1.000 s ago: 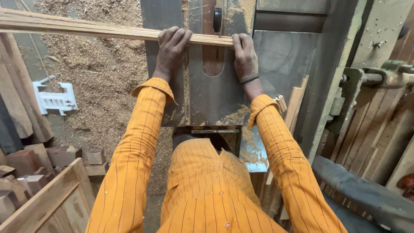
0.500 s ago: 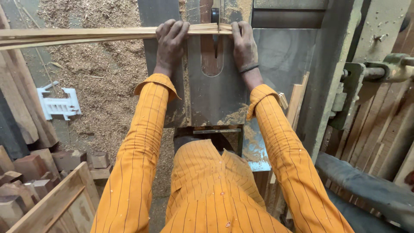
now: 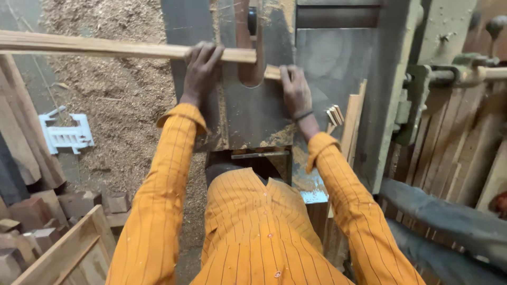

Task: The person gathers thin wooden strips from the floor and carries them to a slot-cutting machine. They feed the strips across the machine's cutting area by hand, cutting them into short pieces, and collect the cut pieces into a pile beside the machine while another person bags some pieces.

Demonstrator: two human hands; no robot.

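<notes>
A long thin wooden strip (image 3: 105,47) lies across the grey metal machine table (image 3: 332,58), reaching far out to the left. My left hand (image 3: 200,71) is pressed down on the strip, fingers curled over its far edge. My right hand (image 3: 294,92) rests flat on the strip's right end, beside the reddish-brown guard (image 3: 249,53) in the table's middle. Both arms wear orange striped sleeves.
Sawdust (image 3: 116,105) covers the floor to the left, with a white plastic piece (image 3: 66,136) lying on it. Wood blocks and a wooden frame (image 3: 58,248) sit at lower left. Thin wood strips (image 3: 351,126) lean by the table's right side. A metal machine arm (image 3: 449,76) juts in from the right.
The strip has slid leftward across the table, its right end now at the guard. Both hands moved with it, and the strip sits more level.
</notes>
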